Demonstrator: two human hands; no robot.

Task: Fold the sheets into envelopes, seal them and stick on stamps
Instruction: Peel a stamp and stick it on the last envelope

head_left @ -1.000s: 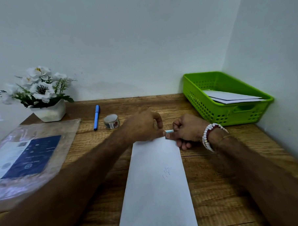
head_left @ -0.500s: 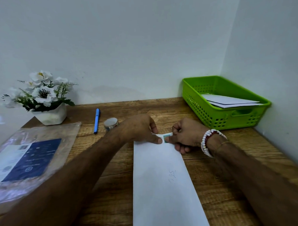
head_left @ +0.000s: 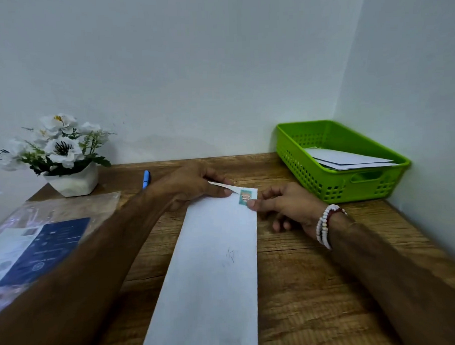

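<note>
So the envelope (head_left: 212,264) lay lengthwise down the middle of the desk (head_left: 317,285), its near end cut off by the frame. The stamp (head_left: 244,197) sat on its far right corner. The right hand (head_left: 288,206) pressed one straight fingertip on the stamp's near edge, the other fingers loosely bent and holding nothing. The left hand (head_left: 193,185) pinched a white strip (head_left: 223,186) just beside the stamp, and honestly I couldn't tell what it was. A blue pen (head_left: 146,179) near the far edge was mostly hidden behind that wrist.
</note>
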